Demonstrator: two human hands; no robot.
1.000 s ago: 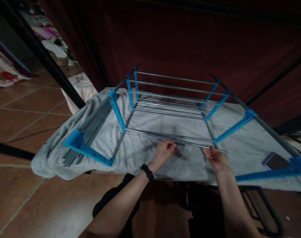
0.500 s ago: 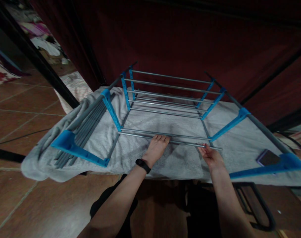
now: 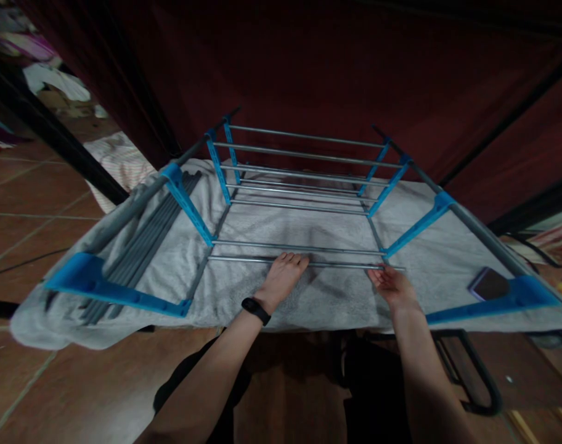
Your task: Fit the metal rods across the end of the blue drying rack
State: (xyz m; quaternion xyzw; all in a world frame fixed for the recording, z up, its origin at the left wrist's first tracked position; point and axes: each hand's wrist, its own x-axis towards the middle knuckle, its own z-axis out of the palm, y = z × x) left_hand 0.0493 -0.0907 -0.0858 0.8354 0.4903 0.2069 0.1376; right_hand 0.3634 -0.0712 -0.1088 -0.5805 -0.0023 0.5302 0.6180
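A rack of grey metal tubes with blue plastic side brackets (image 3: 188, 206) lies on a grey blanket (image 3: 281, 305). My left hand (image 3: 285, 271), with a black band at the wrist, is closed over the middle of a loose-looking metal tube (image 3: 339, 265). Around the same tube near its right end, the fingers of my right hand (image 3: 392, 285) are closed. This tube lies across the frame, just in front of another crossbar (image 3: 253, 245) that meets the blue brackets. Several crossbars span the farther brackets.
Several spare grey tubes (image 3: 145, 250) lie bundled on the blanket at the left. A dark flat object (image 3: 488, 283) rests by the right front bracket (image 3: 498, 303). Behind the rack hangs a dark red curtain (image 3: 299, 74). A black metal frame (image 3: 487, 376) stands below right.
The tube in my hands has shifted slightly away from the right bracket and lies a little farther from the neighbouring crossbar at its left end. The view has turned slightly to the right.
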